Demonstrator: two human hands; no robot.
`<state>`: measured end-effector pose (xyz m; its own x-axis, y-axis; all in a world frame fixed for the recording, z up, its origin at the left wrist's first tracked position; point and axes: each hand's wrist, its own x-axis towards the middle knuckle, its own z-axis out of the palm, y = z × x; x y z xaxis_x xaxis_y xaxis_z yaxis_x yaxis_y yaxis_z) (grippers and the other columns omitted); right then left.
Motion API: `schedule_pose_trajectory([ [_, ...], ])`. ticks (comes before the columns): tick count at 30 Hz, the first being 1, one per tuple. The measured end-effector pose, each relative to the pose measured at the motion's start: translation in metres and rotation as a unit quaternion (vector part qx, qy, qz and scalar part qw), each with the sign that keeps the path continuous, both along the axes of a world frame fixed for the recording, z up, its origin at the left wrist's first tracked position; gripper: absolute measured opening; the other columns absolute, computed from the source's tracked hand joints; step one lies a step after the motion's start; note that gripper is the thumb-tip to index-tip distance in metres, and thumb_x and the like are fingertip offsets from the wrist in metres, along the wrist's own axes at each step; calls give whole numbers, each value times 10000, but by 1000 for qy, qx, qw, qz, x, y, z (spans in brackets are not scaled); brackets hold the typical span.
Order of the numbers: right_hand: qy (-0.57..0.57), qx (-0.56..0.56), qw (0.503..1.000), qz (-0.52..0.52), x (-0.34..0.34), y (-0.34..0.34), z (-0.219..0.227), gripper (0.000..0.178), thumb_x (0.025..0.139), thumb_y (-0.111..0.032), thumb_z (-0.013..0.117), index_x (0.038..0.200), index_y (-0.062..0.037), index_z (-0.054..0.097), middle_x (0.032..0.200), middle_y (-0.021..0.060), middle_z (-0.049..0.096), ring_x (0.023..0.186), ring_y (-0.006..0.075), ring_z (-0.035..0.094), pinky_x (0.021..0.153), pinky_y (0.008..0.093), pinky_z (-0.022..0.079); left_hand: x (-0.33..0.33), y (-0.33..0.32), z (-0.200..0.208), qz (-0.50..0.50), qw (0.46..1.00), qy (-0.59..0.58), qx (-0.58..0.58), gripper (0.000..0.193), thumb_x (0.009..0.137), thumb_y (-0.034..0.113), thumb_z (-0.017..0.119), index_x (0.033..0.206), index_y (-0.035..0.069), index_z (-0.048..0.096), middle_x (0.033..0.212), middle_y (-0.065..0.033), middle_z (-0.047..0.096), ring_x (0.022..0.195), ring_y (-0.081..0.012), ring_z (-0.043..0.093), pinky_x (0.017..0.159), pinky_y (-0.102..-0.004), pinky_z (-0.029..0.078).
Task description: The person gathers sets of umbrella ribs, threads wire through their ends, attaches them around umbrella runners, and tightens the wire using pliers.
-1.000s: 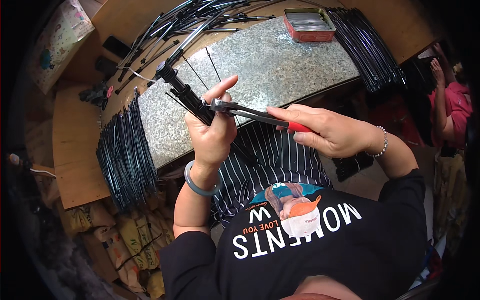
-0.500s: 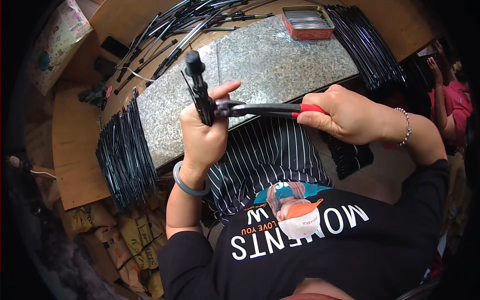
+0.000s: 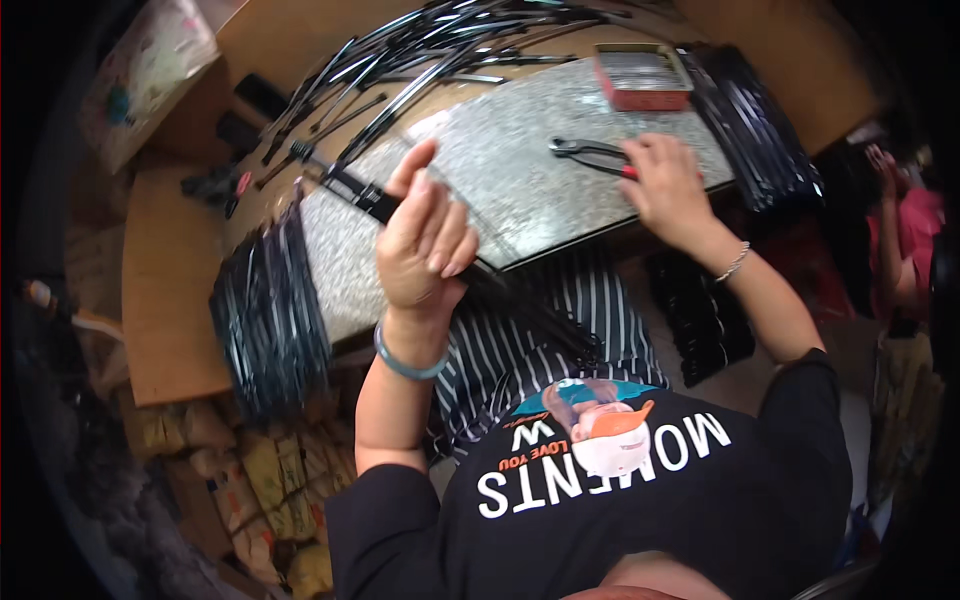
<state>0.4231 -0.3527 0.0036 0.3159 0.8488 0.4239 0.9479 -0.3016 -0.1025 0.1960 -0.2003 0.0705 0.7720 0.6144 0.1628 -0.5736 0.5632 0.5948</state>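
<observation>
Two bare hands, one at a black folded frame and one at red-handled pliers.
The left hand (image 3: 425,250) is closed around the black folded frame (image 3: 350,188), index finger raised; the frame slants from above the left part of the grey stone slab (image 3: 520,130) down toward the striped trousers (image 3: 610,305); the right hand (image 3: 670,190) covers the handles of the pliers (image 3: 597,149) at the slab's right part, its grip impossible to tell; a red tin (image 3: 645,97) stands just beyond; dark rod bundles (image 3: 265,310) flank the slab.
</observation>
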Motion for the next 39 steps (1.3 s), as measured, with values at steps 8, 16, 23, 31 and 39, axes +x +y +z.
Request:
schedule_pose_trajectory([
  [8,733,-103,625,247,-87,-22,16,540,828,-177,650,1243,13,363,800,66,569,570,95,561,498,229,463,39,-13,3,63,977,193,60,359,942,197,456,1262,47,395,867,-32,517,782,-112,525,695,-255,458],
  [16,724,302,614,94,-32,-54,1,347,871,-152,590,1166,-44,445,736,33,555,584,89,534,544,223,447,33,-48,68,-192,937,-92,278,519,912,413,476,1314,108,353,1186,-124,438,1135,-243,405,892,-379,422],
  [23,815,403,383,162,24,-6,-1,238,875,-219,593,1066,-92,531,748,56,576,665,133,550,609,238,437,23,-58,147,-189,908,-139,348,483,892,501,449,1213,142,457,1180,-111,411,1134,-226,359,846,-381,430],
  [31,735,617,278,-29,153,30,13,282,785,-134,702,995,-25,548,844,87,573,709,185,597,594,267,524,6,-51,155,-171,891,-153,392,442,890,476,464,1181,143,481,1127,-93,429,1080,-209,377,811,-360,428],
  [39,292,302,887,-192,137,-9,3,508,728,-257,741,1157,-75,539,1028,132,542,826,257,584,732,406,488,-19,-41,161,-100,887,-146,426,402,889,451,479,1148,144,505,1074,-75,447,1026,-191,394,776,-339,427],
])
